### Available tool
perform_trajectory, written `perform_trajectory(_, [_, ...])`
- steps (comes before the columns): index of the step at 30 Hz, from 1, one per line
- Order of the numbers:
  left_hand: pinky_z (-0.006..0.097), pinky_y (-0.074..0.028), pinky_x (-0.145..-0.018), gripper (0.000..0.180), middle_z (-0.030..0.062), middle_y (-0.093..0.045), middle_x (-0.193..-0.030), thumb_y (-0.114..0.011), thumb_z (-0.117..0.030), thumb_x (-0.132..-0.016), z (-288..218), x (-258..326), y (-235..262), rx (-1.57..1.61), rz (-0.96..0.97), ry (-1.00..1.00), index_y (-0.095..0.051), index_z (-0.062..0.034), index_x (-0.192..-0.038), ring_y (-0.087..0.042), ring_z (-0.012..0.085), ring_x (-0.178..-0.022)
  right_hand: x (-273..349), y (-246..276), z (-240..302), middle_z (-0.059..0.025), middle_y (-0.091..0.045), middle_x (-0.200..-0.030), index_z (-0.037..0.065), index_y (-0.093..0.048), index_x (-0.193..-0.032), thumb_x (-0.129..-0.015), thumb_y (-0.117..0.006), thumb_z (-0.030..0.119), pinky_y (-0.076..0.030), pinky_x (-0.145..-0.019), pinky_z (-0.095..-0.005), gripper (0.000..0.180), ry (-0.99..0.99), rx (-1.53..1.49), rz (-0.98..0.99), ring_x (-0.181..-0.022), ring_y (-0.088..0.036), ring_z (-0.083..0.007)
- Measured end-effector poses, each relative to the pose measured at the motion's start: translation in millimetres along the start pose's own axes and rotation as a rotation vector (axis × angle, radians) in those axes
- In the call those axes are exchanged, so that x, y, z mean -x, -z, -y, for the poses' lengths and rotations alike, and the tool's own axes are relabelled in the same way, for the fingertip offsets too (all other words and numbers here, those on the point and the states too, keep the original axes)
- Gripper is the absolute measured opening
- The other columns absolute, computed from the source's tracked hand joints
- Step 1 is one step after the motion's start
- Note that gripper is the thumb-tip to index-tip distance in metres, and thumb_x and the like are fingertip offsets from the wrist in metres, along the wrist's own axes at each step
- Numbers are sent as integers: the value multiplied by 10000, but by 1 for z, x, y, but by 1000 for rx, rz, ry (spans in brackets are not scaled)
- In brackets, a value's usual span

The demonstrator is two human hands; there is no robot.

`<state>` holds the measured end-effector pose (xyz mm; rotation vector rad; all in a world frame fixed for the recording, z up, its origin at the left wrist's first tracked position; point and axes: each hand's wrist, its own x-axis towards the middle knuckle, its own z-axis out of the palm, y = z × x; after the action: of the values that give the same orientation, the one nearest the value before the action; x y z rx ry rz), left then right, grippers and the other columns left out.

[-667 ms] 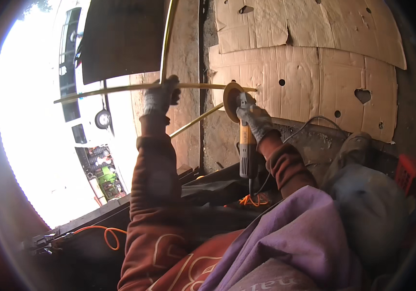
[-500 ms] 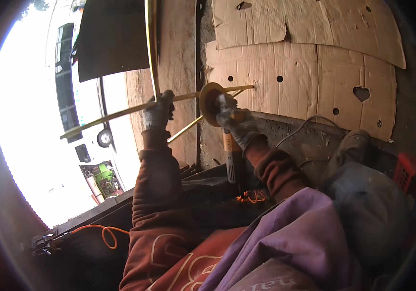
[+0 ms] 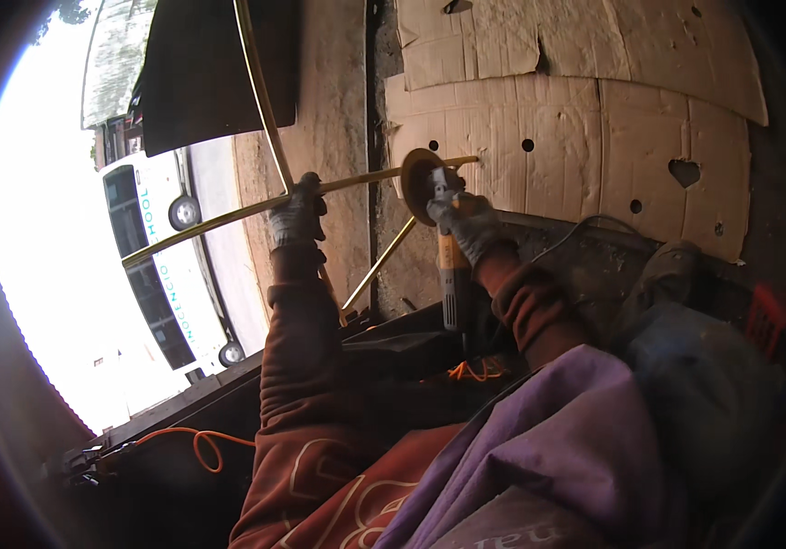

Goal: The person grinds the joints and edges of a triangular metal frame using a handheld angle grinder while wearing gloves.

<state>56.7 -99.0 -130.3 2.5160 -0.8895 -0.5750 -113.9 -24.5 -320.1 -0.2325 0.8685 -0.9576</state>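
Observation:
My left hand (image 3: 298,214), in a grey work glove, is closed round a brass-coloured metal frame (image 3: 200,226) of thin crossed bars, close to where two bars meet. In my gloved right hand (image 3: 468,225) is an angle grinder (image 3: 453,279), its orange and dark body hanging down toward me. The grinder's round yellow-brown disc (image 3: 420,188) stands up on edge against the frame's long bar, near the bar's right end. The disc hides part of that bar, so I cannot tell whether they touch. Another bar of the frame slants down toward me below the disc.
Flattened cardboard sheets (image 3: 548,146) with holes lie at the far right. A dark cable (image 3: 562,240) runs past my right arm. An orange cord (image 3: 199,448) curls at the left. A red plastic crate (image 3: 766,320) sits right. A dark panel (image 3: 219,82) stands far left; a white bus (image 3: 168,265) is outside.
The grinder and disc have shifted slightly right along the bar. The frame has tipped a little, its upper bar leaning further left. Outside, a different part of the passing traffic shows.

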Motion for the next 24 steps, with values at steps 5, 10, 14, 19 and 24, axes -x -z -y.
perform_trajectory(5, [290,-360,-303,325,48,-527,-529,-648,-351,-795,-11,8,-4,-53,-16,-76,-622,-44,-692,-442,138,-365,19,-19,17,-3,-631,-691,45,-644,-926,-764,-755,186,-459,-592,-247,242,21,5,134,-614,-571,-80])
perform_trajectory(10, [277,-424,-360,275,51,-561,-592,-647,-306,-824,3,-3,2,35,74,-95,-641,-34,-782,-503,134,-423,-13,25,4,-5,-647,-747,72,-665,-921,-737,-779,218,-470,-618,-250,262,-142,28,-83,-632,-587,-87])
perform_trajectory(14, [308,-541,-607,385,113,-659,-794,-580,-369,-890,25,-17,6,49,93,-330,-656,1,-969,-645,195,-670,-17,28,3,0,-646,-752,80,-679,-899,-724,-784,157,-480,-625,-250,218,-154,278,-136,-641,-596,-95])
perform_trajectory(19, [432,-374,-1014,672,169,-666,-1028,-382,-599,-915,20,-7,16,278,305,-427,-669,7,-958,-594,267,-1048,21,-20,23,-29,-658,-758,57,-673,-898,-757,-746,232,-486,-619,-260,236,56,91,49,-650,-608,-103])
perform_trajectory(24, [423,-293,-1061,516,139,-643,-1117,-381,-448,-947,27,-12,16,124,236,-424,-685,-36,-1011,-525,251,-1161,7,8,21,-46,-655,-734,39,-658,-905,-773,-713,293,-491,-628,-279,292,34,203,73,-655,-617,-117])
